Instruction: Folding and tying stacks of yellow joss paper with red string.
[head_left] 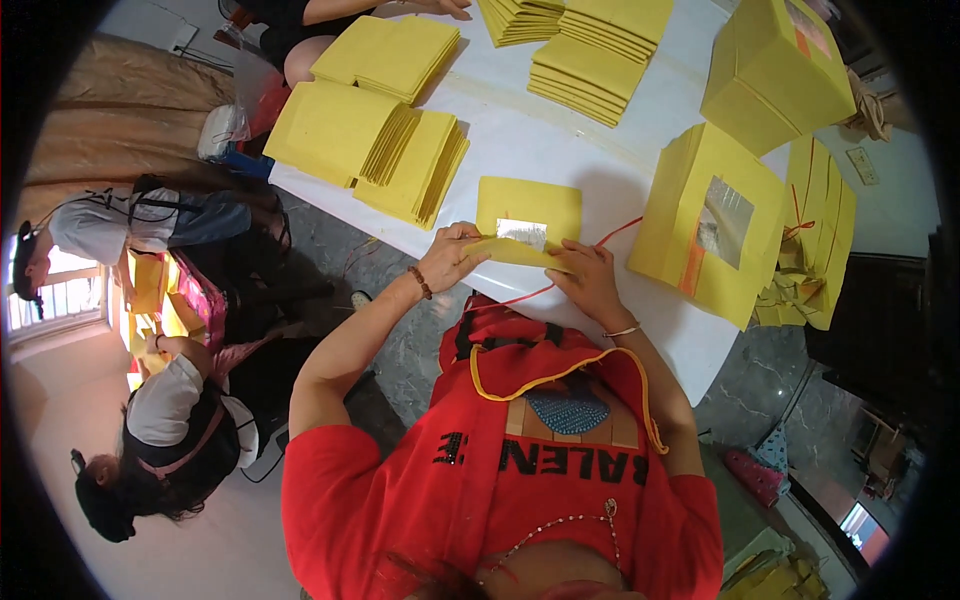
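Note:
Both hands are at the near edge of the white-covered table, closed on a yellow paper sheet (530, 197) with a silver foil patch (522, 233). The sheet's near edge is bent up in a fold (515, 252). My left hand (450, 262) pinches the fold's left end, a beaded bracelet on that wrist. My right hand (588, 283) pinches its right end. A thin red string (622, 229) runs from the tall yellow stack at the right toward my right hand, and another stretch shows below the sheet.
Folded yellow bundles (340, 125) lie at the left, more (590, 75) at the far side. Tall yellow paper stacks (690, 220) stand on the right, one with a foil patch. Across the table shows another person's arm (335, 8). Two people (180, 410) work at the far left.

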